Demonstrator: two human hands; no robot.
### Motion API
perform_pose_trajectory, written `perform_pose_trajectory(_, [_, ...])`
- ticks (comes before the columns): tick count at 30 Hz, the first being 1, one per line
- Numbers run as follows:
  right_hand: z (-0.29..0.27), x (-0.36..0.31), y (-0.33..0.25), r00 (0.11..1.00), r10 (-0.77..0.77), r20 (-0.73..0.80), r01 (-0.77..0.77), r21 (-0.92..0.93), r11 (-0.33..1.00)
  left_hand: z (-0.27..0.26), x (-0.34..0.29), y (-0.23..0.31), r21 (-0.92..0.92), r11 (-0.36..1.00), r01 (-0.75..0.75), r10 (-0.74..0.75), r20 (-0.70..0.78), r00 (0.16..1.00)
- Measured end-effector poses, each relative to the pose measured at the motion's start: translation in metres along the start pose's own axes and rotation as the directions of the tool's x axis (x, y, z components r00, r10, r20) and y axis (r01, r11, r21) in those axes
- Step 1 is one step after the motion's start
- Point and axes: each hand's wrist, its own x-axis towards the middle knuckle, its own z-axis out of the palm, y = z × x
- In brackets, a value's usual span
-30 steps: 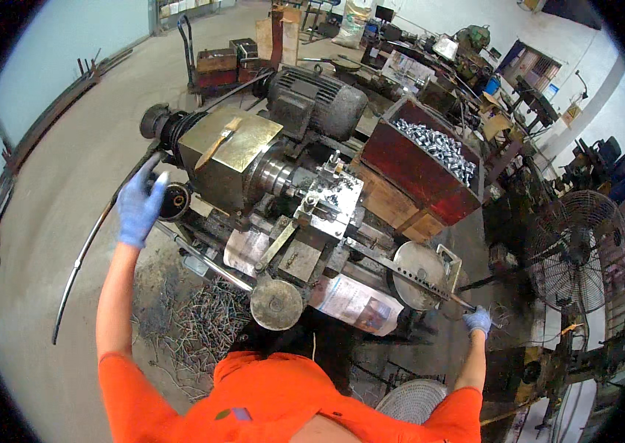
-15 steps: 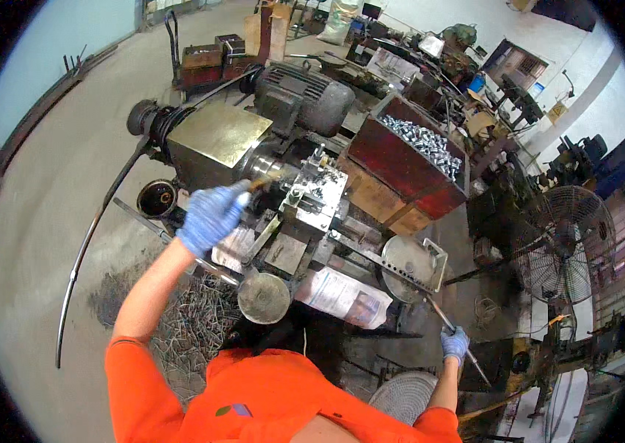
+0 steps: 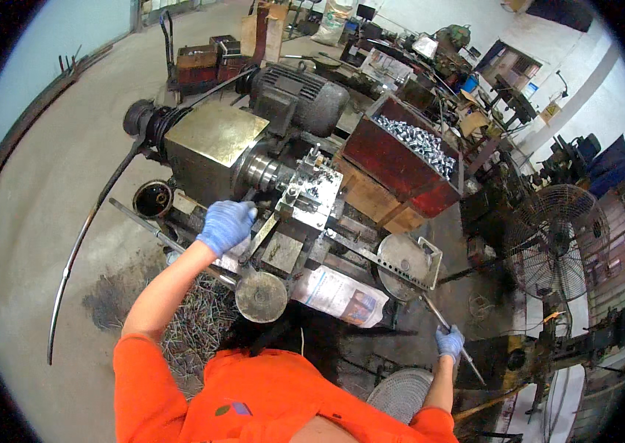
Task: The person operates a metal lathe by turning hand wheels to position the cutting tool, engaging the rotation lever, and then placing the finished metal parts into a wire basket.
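Observation:
A small lathe stands in front of me, with its spindle chuck [image 3: 262, 171] beside the metal tool slide [image 3: 318, 193], which carries dark chips. My left hand [image 3: 227, 227], in a blue glove, is closed in a fist just in front of the chuck; what its fingers hold is hidden. Off to the right, my right hand [image 3: 450, 342], also gloved, wraps round a long metal lever [image 3: 467, 357]. That lever runs up to a perforated flat bar [image 3: 379, 260] joined to the slide. A round grey disc [image 3: 261, 297] sits below the left hand.
A red bin [image 3: 401, 166] full of small shiny metal parts rests behind the slide. An electric motor [image 3: 299, 97] stands behind the headstock [image 3: 216, 133]. Metal shavings [image 3: 198, 325] cover the floor at left. A printed sack [image 3: 342, 297] lies in front; a caged fan [image 3: 560, 240] stands right.
My left hand has drawn back and down from the chuck. The thin brownish tool that stuck out of it toward the chuck no longer shows. My right hand stays on the lever.

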Motion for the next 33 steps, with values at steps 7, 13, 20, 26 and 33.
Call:
perform_pose_trajectory(7, [0.024, 0.004, 0.021, 1.0, 0.03, -0.009, -0.029, 0.028, 0.999, -0.035, 0.009, 0.029, -0.205, 0.973, -0.102, 0.068, -0.165, 0.984])
perform_pose_trajectory(13, [0.01, -0.001, 0.01, 0.998, 0.063, 0.026, -0.063, -0.002, 0.998, 0.002, 0.021, 0.029, -0.085, 0.994, -0.065, 0.046, -0.206, 0.977])
perform_pose_trajectory(20, [0.003, -0.008, 0.006, 1.0, 0.024, -0.006, -0.024, 0.03, 0.999, -0.01, 0.001, 0.01, -0.057, 0.998, -0.001, -0.001, -0.029, 1.0])
perform_pose_trajectory(26, [-0.005, -0.026, -0.002, 0.995, 0.084, 0.057, -0.084, -0.007, 0.996, -0.084, 0.005, 0.005, -0.322, 0.94, -0.113, -0.044, -0.442, 0.896])
perform_pose_trajectory(33, [0.002, -0.046, 0.016, 0.992, 0.047, 0.115, -0.059, 0.103, 0.993, -0.093, 0.033, -0.079, 0.086, 0.994, 0.069, -0.044, -0.27, 0.962])
